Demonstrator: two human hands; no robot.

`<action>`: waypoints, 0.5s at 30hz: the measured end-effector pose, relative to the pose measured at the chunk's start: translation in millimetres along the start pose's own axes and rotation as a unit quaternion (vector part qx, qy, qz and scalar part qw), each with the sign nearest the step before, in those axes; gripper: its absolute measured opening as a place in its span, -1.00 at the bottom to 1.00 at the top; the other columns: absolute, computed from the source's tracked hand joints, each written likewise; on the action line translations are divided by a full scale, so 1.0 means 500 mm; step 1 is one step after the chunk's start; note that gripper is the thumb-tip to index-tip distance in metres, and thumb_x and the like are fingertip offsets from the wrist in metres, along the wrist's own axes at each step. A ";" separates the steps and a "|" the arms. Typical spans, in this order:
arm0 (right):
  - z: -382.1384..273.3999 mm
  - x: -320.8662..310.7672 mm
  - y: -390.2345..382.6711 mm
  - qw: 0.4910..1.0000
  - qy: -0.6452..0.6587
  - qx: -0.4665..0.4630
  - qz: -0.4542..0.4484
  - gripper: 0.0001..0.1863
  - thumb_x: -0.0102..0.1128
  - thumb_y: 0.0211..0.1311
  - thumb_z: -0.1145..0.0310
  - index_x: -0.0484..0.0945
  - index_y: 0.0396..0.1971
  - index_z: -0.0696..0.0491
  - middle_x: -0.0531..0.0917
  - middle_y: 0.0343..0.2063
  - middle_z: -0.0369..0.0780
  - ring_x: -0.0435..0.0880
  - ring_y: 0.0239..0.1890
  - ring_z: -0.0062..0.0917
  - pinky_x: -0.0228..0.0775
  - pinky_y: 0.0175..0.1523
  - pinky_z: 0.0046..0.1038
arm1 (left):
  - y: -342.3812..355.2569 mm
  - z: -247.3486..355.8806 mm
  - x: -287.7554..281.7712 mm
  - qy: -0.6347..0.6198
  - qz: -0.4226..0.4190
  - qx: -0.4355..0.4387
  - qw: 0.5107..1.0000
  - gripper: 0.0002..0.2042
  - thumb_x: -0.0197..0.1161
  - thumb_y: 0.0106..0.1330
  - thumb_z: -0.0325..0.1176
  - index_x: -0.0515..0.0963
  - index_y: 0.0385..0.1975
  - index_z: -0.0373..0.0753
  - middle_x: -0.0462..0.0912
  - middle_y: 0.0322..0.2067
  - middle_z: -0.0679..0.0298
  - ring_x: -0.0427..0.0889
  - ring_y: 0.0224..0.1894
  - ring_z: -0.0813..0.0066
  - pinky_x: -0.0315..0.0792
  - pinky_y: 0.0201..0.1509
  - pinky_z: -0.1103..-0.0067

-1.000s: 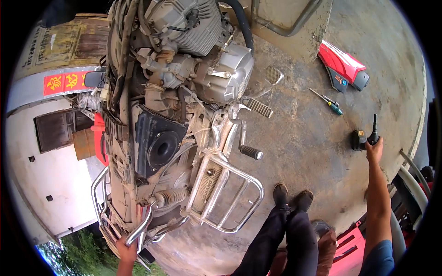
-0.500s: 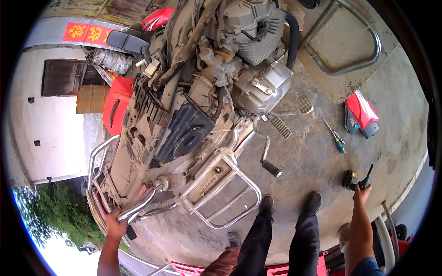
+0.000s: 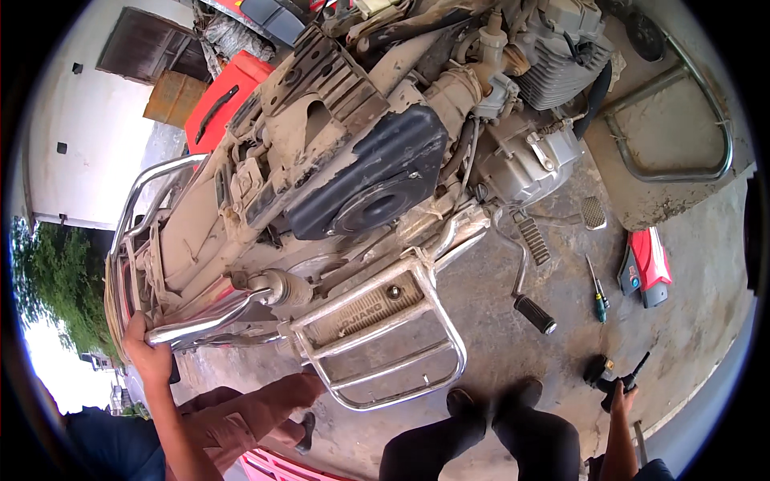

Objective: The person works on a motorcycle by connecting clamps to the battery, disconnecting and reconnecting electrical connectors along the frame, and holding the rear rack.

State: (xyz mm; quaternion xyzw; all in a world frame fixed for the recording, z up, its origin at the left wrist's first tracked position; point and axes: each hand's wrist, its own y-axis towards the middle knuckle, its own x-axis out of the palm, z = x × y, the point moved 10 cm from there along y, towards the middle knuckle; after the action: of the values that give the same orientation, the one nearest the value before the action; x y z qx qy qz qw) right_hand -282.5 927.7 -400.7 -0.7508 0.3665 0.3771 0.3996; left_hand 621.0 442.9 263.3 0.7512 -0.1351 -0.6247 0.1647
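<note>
My left hand (image 3: 150, 359) is closed round the lower end of a chrome grab rail (image 3: 204, 321) at the tail of a dusty motorcycle. In my right hand (image 3: 619, 398) is a black cordless drill (image 3: 616, 383), held low over the floor at right, its long bit pointing up and away. The motorcycle's bodywork is off, so a black airbox (image 3: 377, 172), mud-caked frame and engine (image 3: 525, 164) show. A chrome side rack with a footplate (image 3: 377, 309) sticks out from its near side.
A screwdriver (image 3: 599, 301) with a green handle lies on the concrete beside a red-and-white fairing panel (image 3: 646, 264). A chrome crash bar (image 3: 682, 172) rests on a board at far right. Another person in brown trousers (image 3: 249, 417) stands at lower left; a red panel (image 3: 228, 100) lies beyond the motorcycle.
The view has shifted closer to the motorcycle's rear, so the engine sits further right. The other person has moved left. My left hand stays on the rail, my right on the drill.
</note>
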 end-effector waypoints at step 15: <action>-0.148 -0.015 -0.062 0.993 0.055 -0.099 0.014 -0.18 0.39 0.23 -0.18 0.46 0.18 0.26 0.70 -0.26 0.04 0.68 -0.23 -0.25 0.52 -0.10 -0.17 | -0.071 -0.105 -0.016 0.057 0.262 -0.001 0.963 -0.76 0.30 0.46 -0.37 0.57 -0.09 -0.46 0.52 -0.49 0.16 0.39 -0.39 0.59 0.37 -0.33 0.55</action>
State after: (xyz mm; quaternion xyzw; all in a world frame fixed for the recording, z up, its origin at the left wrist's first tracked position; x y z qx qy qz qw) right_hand -239.1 877.6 -354.8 -0.8010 0.3592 0.3756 0.2971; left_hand 671.2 482.7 264.1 0.7242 -0.3170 -0.5157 0.3304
